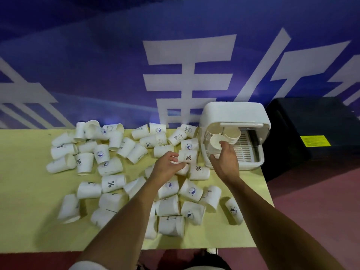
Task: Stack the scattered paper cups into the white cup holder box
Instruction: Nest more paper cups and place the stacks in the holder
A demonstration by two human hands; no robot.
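Note:
Several white paper cups point(113, 183) lie scattered on the yellow-green table point(29, 191), most on their sides. The white cup holder box point(233, 114) stands open at the table's back right, with two stacks of cups point(231, 134) inside. My right hand point(225, 158) grips a stack of cups point(214, 143) at the box's front left opening. My left hand point(167, 165) reaches over the cups in the middle, fingers curled around a cup marked with a percent sign point(188, 156).
A black box point(311, 133) with a yellow label stands right of the holder box, beyond the table. A blue banner with white characters point(175, 65) hangs behind. The table's right edge point(266, 188) runs close to my right forearm.

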